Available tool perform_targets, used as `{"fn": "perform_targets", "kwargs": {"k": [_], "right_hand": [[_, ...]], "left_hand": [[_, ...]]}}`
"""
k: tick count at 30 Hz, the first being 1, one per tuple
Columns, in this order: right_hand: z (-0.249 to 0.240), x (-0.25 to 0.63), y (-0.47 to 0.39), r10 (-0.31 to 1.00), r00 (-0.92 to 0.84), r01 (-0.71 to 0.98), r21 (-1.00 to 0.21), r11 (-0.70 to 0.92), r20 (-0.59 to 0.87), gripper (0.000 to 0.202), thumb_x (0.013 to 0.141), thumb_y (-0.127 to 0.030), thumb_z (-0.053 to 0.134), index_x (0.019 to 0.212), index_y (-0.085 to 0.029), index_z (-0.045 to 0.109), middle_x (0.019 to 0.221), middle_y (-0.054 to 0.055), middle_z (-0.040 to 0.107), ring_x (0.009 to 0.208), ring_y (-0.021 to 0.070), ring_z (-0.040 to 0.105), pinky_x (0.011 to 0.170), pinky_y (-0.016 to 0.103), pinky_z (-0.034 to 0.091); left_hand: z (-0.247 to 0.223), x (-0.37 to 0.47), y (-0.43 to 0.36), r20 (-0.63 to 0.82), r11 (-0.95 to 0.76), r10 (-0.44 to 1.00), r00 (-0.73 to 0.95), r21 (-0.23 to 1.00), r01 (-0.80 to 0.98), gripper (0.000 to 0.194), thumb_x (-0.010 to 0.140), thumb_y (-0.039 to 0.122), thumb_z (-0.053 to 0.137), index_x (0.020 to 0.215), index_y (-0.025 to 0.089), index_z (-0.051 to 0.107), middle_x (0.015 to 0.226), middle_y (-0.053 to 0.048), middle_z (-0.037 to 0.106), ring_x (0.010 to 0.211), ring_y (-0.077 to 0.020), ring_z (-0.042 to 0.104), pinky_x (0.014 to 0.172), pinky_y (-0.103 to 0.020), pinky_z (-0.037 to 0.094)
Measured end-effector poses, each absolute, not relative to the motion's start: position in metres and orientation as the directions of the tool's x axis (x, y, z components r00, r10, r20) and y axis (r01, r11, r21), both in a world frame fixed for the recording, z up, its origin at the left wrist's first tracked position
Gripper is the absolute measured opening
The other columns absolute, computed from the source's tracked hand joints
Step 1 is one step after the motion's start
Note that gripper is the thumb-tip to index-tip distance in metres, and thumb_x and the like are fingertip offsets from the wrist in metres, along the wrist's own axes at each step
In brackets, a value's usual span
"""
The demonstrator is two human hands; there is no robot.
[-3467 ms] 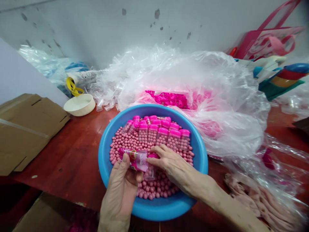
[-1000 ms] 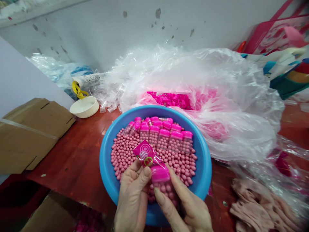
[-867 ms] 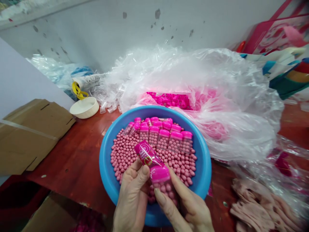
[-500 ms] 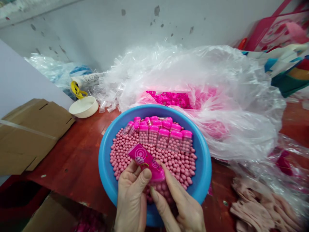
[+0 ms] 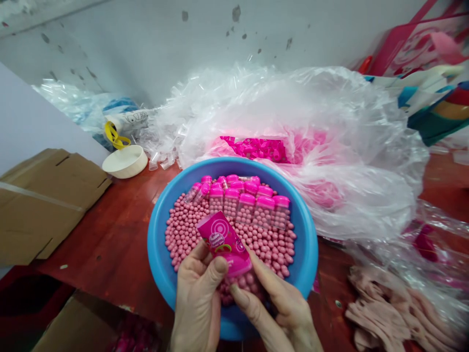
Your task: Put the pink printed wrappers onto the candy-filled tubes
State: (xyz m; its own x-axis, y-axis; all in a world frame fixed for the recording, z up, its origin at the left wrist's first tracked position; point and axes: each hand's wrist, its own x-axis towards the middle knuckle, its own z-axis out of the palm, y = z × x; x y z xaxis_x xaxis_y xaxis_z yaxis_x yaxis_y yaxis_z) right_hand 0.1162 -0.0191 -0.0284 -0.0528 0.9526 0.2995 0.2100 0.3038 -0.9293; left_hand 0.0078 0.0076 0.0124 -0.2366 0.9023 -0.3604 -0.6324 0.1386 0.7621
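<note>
Over the blue basin [image 5: 157, 234], my left hand [image 5: 201, 288] pinches a pink printed label sleeve [image 5: 220, 239] between thumb and fingers. My right hand [image 5: 273, 298] grips a small clear candy box [image 5: 246, 284] filled with pink balls, its pink cap against the sleeve's lower end. The sleeve tilts toward the upper left and partly covers the cap. Loose pink candy balls [image 5: 186, 220] fill the basin, and several filled boxes with pink caps [image 5: 245, 208] stand or lean on them at its far side.
Behind the basin, a large clear plastic bag [image 5: 351, 161] holds pink caps [image 5: 260, 149]. A white round dish [image 5: 126, 161], yellow tape [image 5: 115, 137] and clear empty tubes [image 5: 164, 159] lie left of it. Cardboard [image 5: 47, 205] is at far left, a pinkish cloth [image 5: 388, 313] at right.
The sleeve has turned more upright and its printed face shows more fully. My right thumb has shifted slightly right, and the whole view has moved a little.
</note>
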Motion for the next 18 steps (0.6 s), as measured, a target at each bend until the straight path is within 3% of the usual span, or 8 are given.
{"fn": "perform_targets", "kwargs": {"k": [8, 11, 14, 18], "right_hand": [[-0.048, 0.107, -0.025, 0.886, -0.103, 0.415, -0.79, 0.451, 0.452, 0.072, 0.089, -0.009, 0.052, 0.149, -0.023, 0.015, 0.14, 0.008, 0.05, 0.122, 0.0199, 0.054, 0.1, 0.032, 0.047], [-0.049, 0.104, -0.026, 0.895, 0.016, 0.376, -0.832, 0.407, 0.445, 0.063, 0.09, -0.015, 0.052, 0.147, -0.026, 0.025, 0.139, 0.005, 0.052, 0.12, 0.0199, 0.056, 0.098, 0.032, 0.048], [-0.046, 0.103, -0.026, 0.929, 0.112, 0.309, -0.901, 0.305, 0.353, 0.053, 0.089, -0.03, 0.057, 0.14, -0.025, 0.042, 0.127, 0.003, 0.063, 0.108, 0.0199, 0.065, 0.092, 0.029, 0.052], [-0.041, 0.104, -0.025, 0.968, 0.121, 0.233, -0.954, 0.188, 0.221, 0.059, 0.085, -0.034, 0.063, 0.14, -0.023, 0.042, 0.098, 0.0, 0.075, 0.077, 0.0133, 0.072, 0.074, 0.019, 0.058]], "left_hand": [[0.01, 0.008, 0.006, -0.374, 0.17, 0.886, -0.275, 0.813, -0.557, 0.034, 0.052, 0.005, 0.084, 0.082, 0.017, 0.074, 0.076, -0.005, 0.078, 0.06, -0.013, 0.07, 0.057, -0.016, 0.054], [0.01, 0.006, 0.007, -0.407, 0.24, 0.897, -0.171, 0.774, -0.585, 0.033, 0.05, 0.003, 0.083, 0.078, 0.017, 0.074, 0.07, -0.004, 0.077, 0.056, -0.0116, 0.068, 0.054, -0.015, 0.052], [0.008, 0.004, 0.009, -0.439, 0.288, 0.894, -0.095, 0.722, -0.629, 0.039, 0.046, 0.009, 0.087, 0.081, 0.017, 0.075, 0.072, -0.005, 0.077, 0.059, -0.0131, 0.068, 0.058, -0.017, 0.052], [0.008, 0.005, 0.009, -0.483, 0.338, 0.875, -0.027, 0.652, -0.679, 0.032, 0.05, 0.021, 0.088, 0.08, 0.016, 0.076, 0.065, -0.004, 0.075, 0.059, -0.0133, 0.068, 0.061, -0.019, 0.053]]}}
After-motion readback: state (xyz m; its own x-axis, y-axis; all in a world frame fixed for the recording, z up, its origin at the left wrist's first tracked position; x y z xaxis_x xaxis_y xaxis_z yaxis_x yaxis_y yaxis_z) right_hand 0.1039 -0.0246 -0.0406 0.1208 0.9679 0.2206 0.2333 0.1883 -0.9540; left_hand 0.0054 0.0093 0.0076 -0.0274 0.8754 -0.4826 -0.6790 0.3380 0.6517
